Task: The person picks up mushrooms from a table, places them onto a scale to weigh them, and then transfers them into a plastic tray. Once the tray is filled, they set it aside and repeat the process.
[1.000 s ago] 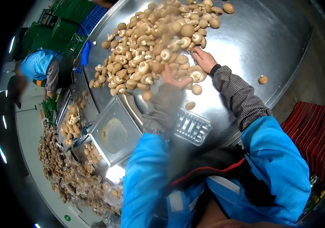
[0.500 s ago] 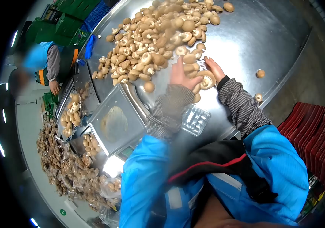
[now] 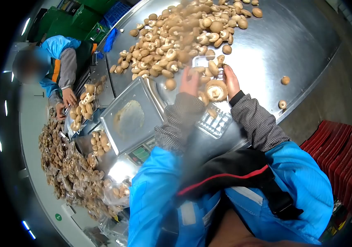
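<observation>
Several brown mushrooms (image 3: 216, 90) lie between my two hands, over a clear plastic tray (image 3: 214, 123). My left hand (image 3: 189, 84) is at their left side, blurred, its fingers raised and apart. On their right side my right hand (image 3: 231, 81) has its fingers stretched out, the fingertips beside the mushrooms. One small mushroom sits on the tray's near part. Part of another clear rim (image 3: 200, 57) shows beyond the mushrooms. A large heap of mushrooms (image 3: 171, 37) spreads over the metal table (image 3: 266, 45) ahead.
A scale (image 3: 128, 117) stands left of my left hand. Bagged mushrooms (image 3: 71, 177) lie at the lower left. A co-worker (image 3: 67, 61) handles mushrooms at the far left. Two loose mushrooms are near the table's right edge. Red crates (image 3: 340, 160) are stacked at the right.
My hands have spread slightly apart around the mushrooms. A small mushroom now lies on the tray's near part. The co-worker has leaned in, and both their hands now show by the mushrooms.
</observation>
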